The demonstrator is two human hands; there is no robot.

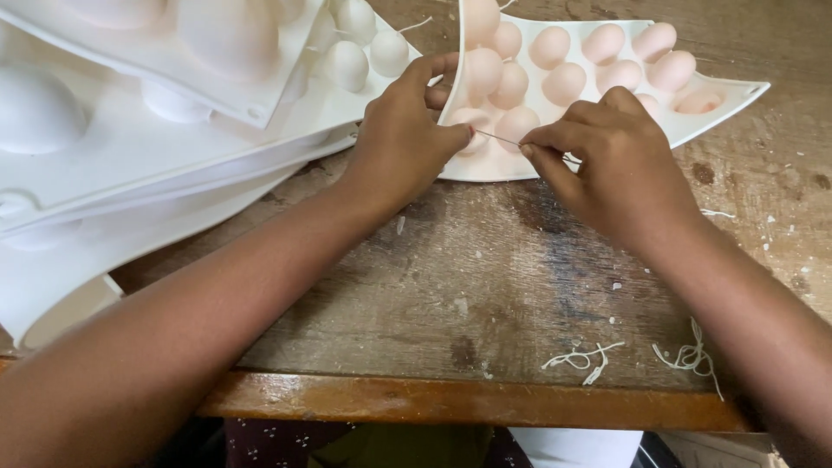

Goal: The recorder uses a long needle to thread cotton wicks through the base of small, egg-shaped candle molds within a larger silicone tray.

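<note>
A white flexible mould sheet (726,94) with several rounded egg-shaped bumps lies at the top centre of the wooden table. My left hand (400,139) grips the sheet's near left edge, fingers curled over it and thumb on the rim. My right hand (607,160) pinches a thin white strip (498,138) of trimming that runs from the sheet's edge between the two hands. Both hands sit close together, a few centimetres apart, at the sheet's near rim.
A stack of larger white mould sheets (139,147) with round domes fills the upper left and overhangs the table. Curled white trimmings (582,358) and another clump of scraps (691,355) lie near the wooden table's front edge (451,403). Small white flecks dot the right side.
</note>
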